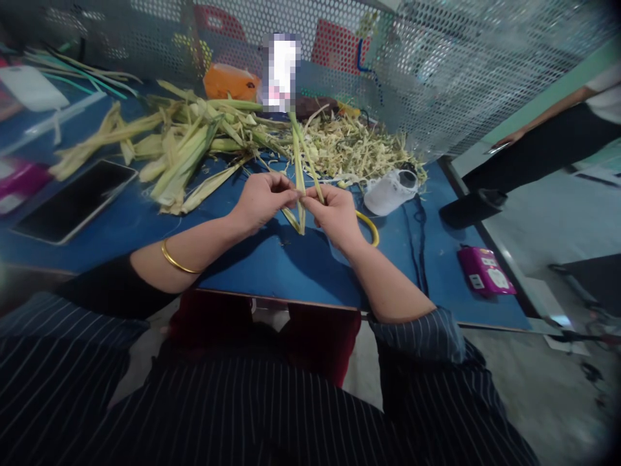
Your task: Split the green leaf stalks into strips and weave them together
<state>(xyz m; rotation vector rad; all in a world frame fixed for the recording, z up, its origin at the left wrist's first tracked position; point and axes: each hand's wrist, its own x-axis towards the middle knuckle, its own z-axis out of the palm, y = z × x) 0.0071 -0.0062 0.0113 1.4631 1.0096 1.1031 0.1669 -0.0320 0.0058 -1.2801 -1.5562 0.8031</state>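
Over the front of the blue table, my left hand and my right hand meet, fingertips almost touching. Between them are long, pale yellow-green leaf strips, pinched by both thumbs and fingers. The strips reach up away from me, and a folded lower end hangs in a point below my fingertips. Beyond my left hand lies a heap of dried leaf strips. Behind my right hand spreads a pile of shredded plant scraps. A yellow ring lies partly hidden behind my right wrist.
A white spool of thread stands right of my hands, near a dark cord. Rightward are a black cylinder and a purple packet. A phone lies left. A perforated metal panel borders the back; a person stands right.
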